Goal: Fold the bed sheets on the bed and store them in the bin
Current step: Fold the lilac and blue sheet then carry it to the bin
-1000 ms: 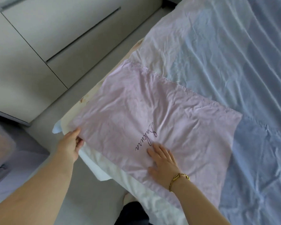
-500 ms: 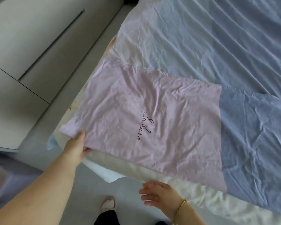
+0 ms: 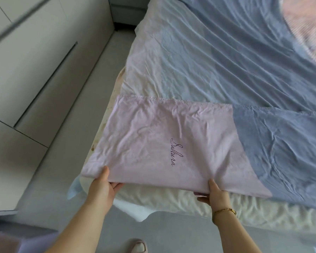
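Note:
A folded bed sheet (image 3: 153, 143), pink with a blue section on its right and dark script lettering, lies along the near edge of the bed (image 3: 171, 201). My left hand (image 3: 103, 187) grips its near-left corner, thumb on top and fingers beneath. My right hand (image 3: 216, 196), with a gold bracelet at the wrist, pinches the near folded edge further right, thumb on top. A larger blue and pale sheet (image 3: 226, 61) is spread over the mattress behind it. No bin is clearly visible.
Pale wardrobe fronts (image 3: 35, 79) stand to the left across a narrow grey floor strip (image 3: 98, 88). A pink patterned cloth (image 3: 308, 24) shows at the top right. My slippered foot (image 3: 138, 246) is on the floor below. A greyish object sits at the bottom left corner.
My right hand left the top of the sheet, dropped off the bed edge, then came up and took hold of the near fold. My left hand kept its corner grip.

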